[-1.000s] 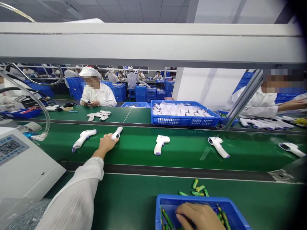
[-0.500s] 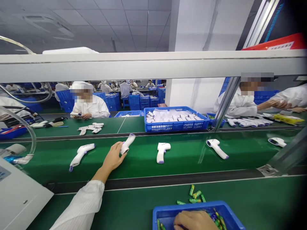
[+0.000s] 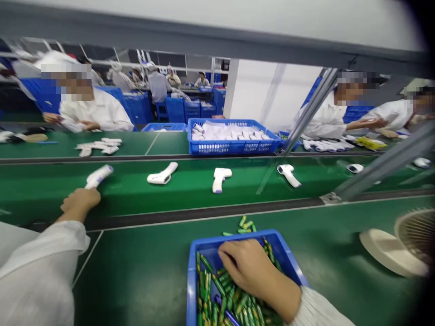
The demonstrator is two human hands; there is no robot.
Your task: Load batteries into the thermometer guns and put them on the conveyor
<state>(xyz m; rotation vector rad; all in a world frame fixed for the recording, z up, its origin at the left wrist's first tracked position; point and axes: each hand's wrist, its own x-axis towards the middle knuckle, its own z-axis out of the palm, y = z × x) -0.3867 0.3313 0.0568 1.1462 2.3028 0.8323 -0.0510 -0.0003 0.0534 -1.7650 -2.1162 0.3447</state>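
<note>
My left hand (image 3: 81, 201) is closed around the handle of a white infrared thermometer (image 3: 98, 176) with purple ends, at the left of the green conveyor belt (image 3: 190, 194). To its right, another thermometer (image 3: 162, 174) lies on its side, apart from the hand. My right hand (image 3: 246, 262) reaches into a blue bin (image 3: 190, 280) of green and yellow batteries (image 3: 207, 290). Its fingers are curled downward, and the fingertips are hidden, so I cannot see what they hold. A purple pen-like stick (image 3: 231, 317) lies among the batteries.
Further thermometers (image 3: 221, 179) lie spaced along the belt. Loose batteries (image 3: 247, 225) sit behind the bin. A metal post (image 3: 360, 176) slants up at right, near a small fan (image 3: 390, 249). Across the belt stand a blue crate (image 3: 234, 147) and several co-workers in white.
My left hand has let go of one thermometer, moved left and gripped another. The view has tilted down, showing more of the bin. My right hand remains inside it.
</note>
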